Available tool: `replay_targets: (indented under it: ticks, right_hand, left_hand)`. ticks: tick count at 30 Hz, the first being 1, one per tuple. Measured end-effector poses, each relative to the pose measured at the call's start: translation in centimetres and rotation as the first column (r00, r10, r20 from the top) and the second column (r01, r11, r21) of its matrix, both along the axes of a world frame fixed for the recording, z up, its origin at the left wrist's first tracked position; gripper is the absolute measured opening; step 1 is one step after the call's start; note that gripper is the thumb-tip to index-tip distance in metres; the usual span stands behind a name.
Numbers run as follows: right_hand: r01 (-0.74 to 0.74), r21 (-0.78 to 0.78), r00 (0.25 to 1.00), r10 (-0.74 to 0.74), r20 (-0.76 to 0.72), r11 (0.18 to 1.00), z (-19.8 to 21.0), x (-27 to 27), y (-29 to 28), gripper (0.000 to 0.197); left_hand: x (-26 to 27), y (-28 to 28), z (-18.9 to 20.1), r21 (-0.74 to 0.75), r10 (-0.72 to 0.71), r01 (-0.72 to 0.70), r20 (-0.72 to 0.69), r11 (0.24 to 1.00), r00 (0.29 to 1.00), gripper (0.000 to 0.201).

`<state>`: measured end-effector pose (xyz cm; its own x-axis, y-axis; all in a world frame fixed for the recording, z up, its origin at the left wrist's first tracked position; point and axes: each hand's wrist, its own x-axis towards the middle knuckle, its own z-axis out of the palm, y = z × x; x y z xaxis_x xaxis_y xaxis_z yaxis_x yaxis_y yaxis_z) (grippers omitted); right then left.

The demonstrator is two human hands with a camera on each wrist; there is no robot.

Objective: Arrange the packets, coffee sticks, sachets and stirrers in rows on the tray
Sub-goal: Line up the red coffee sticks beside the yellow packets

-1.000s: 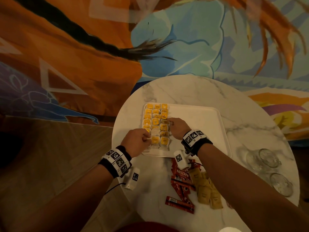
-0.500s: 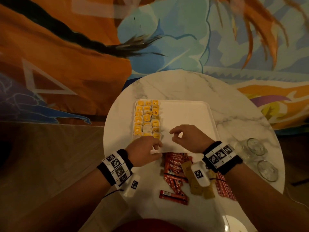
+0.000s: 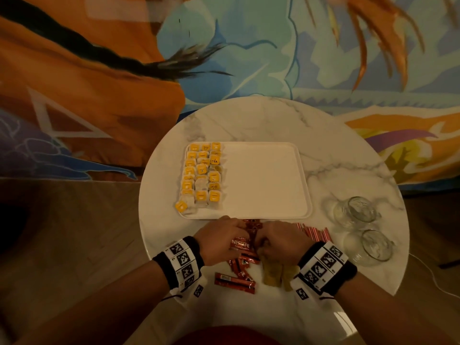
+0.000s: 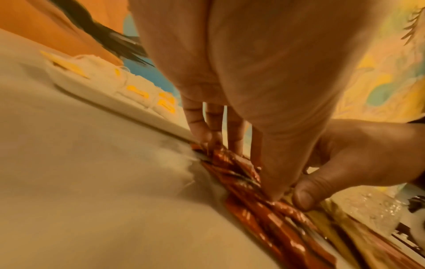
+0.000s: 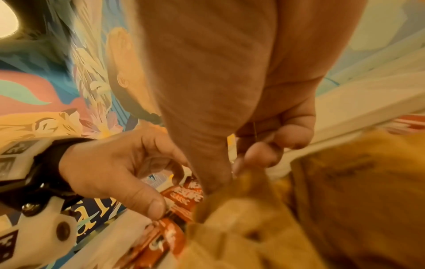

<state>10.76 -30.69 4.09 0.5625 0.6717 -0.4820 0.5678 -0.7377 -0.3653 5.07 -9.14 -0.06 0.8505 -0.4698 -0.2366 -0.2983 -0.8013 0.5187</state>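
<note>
Left hand fingers and thumb pinching red coffee sticks at the surface near edge, right hand fingers curled, thumb pressing the same pile, tray just beyond, yellow packets rowed along its left edge.

Two clear glass mugs lie tipped near the right edge of the round marble counter; a painted mural rises behind.

Glossy foil coffee sticks, polished marble table, matt white plastic tray, clear glass mugs
</note>
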Motion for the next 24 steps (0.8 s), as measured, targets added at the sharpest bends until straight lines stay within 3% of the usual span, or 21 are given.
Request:
replay_targets:
  ticks: [10, 13, 17, 21, 24]
  right_hand:
    - [0.008, 0.061, 0.998, -0.011, 0.064, 0.998, -0.1, 0.7, -3.2, 0.018]
    - [0.003, 0.13, 0.996, -0.014, 0.083, 0.992, -0.1, 0.8, -2.3, 0.039]
    - [-0.133, 0.117, 0.987, 0.122, 0.101, 0.984, -1.2, 0.3, -0.7, 0.075]
    - [-0.225, 0.091, 0.963, 0.207, 0.172, 0.97, -1.5, -0.4, -0.2, 0.08]
    - [-0.239, 0.111, 0.963, 0.221, 0.153, 0.965, -1.9, -0.7, -0.5, 0.091]
  left_hand:
    - [-1.6, -1.0, 0.1, 0.01, 0.106, -0.106, 0.0, 0.994, 0.994, 0.049]
    - [-2.0, -0.8, 0.7, 0.012, 0.161, -0.162, 0.039, 0.987, 0.986, 0.065]
    - [-3.1, -0.6, 0.6, 0.018, 0.178, -0.177, -0.013, 0.984, 0.984, 0.104]
    - [-4.0, -1.2, 0.0, 0.121, 0.169, -0.166, -0.018, 0.979, 0.985, 0.12]
    - [-4.1, -1.5, -0.9, 0.115, 0.183, -0.181, -0.008, 0.977, 0.983, 0.124]
